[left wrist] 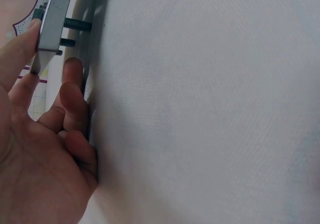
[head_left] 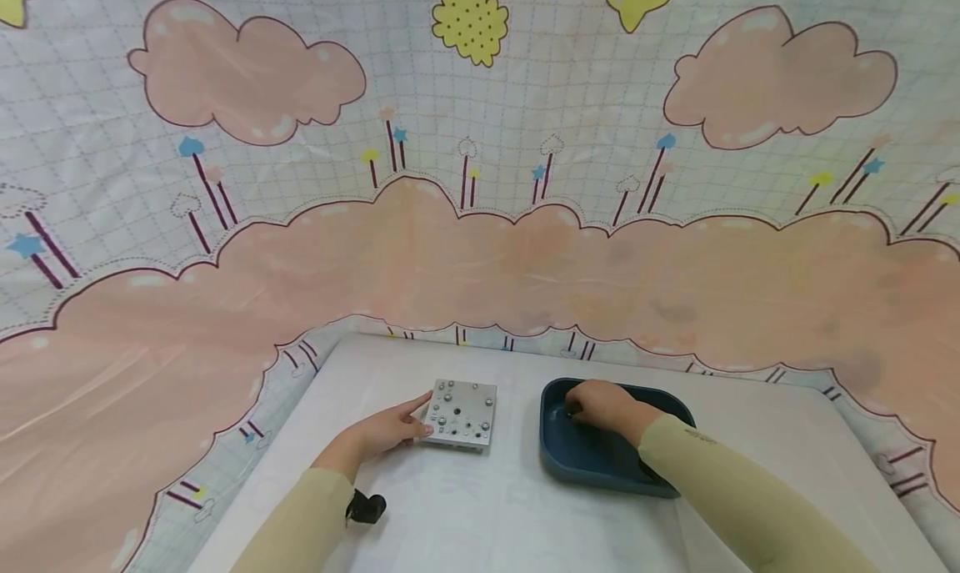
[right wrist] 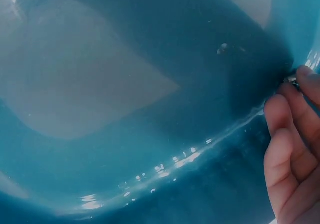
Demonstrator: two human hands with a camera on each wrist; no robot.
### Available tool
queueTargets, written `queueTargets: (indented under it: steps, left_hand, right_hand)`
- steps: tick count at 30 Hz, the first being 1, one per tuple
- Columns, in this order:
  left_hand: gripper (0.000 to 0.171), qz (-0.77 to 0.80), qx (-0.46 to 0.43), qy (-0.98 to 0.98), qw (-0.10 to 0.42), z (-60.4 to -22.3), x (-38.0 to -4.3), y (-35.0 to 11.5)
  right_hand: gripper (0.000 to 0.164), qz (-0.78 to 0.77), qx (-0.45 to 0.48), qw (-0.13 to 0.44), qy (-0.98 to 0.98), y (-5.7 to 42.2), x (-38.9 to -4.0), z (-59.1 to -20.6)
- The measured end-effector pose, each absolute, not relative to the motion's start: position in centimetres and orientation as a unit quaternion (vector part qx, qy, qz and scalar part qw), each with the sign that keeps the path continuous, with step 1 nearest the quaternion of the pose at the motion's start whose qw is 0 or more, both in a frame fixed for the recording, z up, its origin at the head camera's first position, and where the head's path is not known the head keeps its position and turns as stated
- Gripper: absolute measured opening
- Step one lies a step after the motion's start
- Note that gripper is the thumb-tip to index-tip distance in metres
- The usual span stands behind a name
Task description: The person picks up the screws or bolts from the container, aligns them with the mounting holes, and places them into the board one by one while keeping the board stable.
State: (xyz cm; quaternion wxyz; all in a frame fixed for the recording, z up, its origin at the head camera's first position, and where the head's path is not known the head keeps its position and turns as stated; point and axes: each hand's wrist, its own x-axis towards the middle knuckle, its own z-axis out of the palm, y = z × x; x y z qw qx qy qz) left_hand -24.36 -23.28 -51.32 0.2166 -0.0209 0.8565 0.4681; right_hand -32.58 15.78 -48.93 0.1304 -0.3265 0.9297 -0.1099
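Note:
A square metal plate [head_left: 465, 402] with several screws in its top sits on the white table. My left hand [head_left: 382, 433] pinches the plate's left edge between thumb and fingers. In the left wrist view, threaded screw ends [left wrist: 77, 24] stick out of the plate's underside, and the other fingers of my left hand [left wrist: 45, 149] are curled below it. My right hand [head_left: 603, 404] reaches into the blue tray [head_left: 558, 452] near its far left corner. In the right wrist view, the thumb and fingertips of my right hand [right wrist: 295, 144] pinch a small metallic piece [right wrist: 291, 79], mostly hidden.
The white table [head_left: 510, 531] carries the plate and the tray, with a gap between them. A patterned cloth [head_left: 495, 264] with clouds hangs behind and around the table. A black wrist camera [head_left: 366, 507] sits at my left wrist.

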Motion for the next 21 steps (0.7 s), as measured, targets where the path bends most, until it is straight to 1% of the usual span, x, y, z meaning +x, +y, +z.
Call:
queueTargets:
  steps: [7,15,21]
  left_hand:
    - [0.08,0.47,-0.021,0.854,0.221,-51.37,-24.37,-23.55]
    - [0.079,0.477,-0.018,0.853,0.213,-51.53,-24.4,-23.47]
    - [0.078,0.482,-0.02,0.85,0.211,-51.74,-24.38,-23.42]
  right_hand:
    - [0.01,-0.108,-0.314,0.139,0.933,15.84,-32.58,-49.04]
    - [0.006,-0.081,-0.326,0.13,0.933,15.85,-32.64,-49.23]
    - [0.006,-0.059,-0.339,0.125,0.931,15.74,-32.7,-49.5]
